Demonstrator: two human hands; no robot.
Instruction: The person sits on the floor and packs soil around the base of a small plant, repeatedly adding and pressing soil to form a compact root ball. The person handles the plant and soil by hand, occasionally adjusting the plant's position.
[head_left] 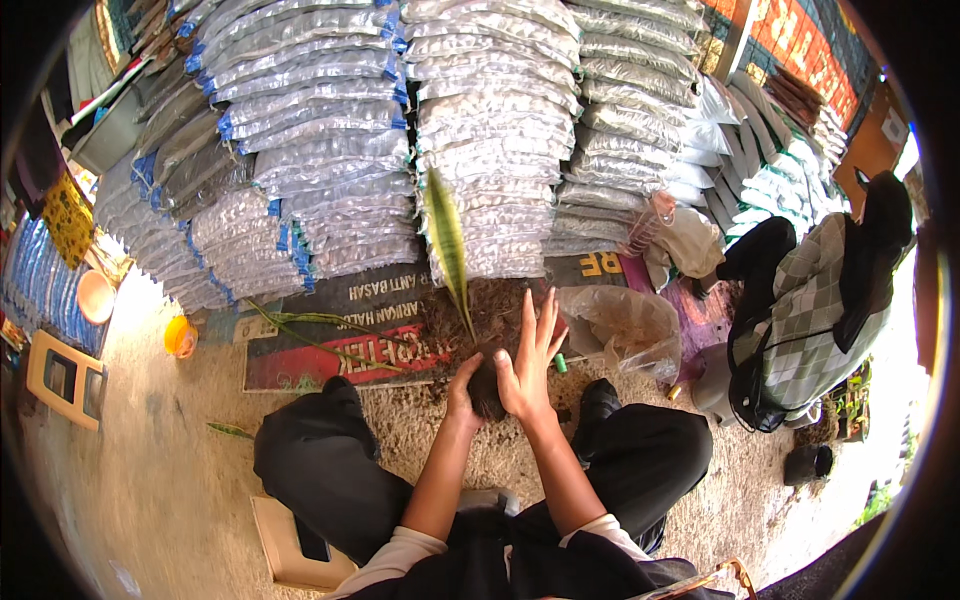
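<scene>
Between my palms, in front of my crossed legs, is a small dark planting bag [487, 390]. My left hand [463, 392] grips its left side, with the fingers mostly hidden behind it. On the other side, the palm and thumb of my right hand [528, 365] lie against the bag while its fingers stretch out straight and apart. A tall yellow-green snake plant leaf [446, 240] rises just beyond the bag; whether it is rooted in it I cannot tell. Dark loose soil [490, 305] lies behind my hands, on a printed banner sheet [290, 350].
Tall stacks of filled sacks [490, 130] wall off the far side. At right, a clear plastic bag [625, 325] sits near a person in a checked shirt [815, 310]. Long cut leaves [320, 320] lie on the sheet. An orange tub [180, 337] and a beige stool [65, 378] stand left.
</scene>
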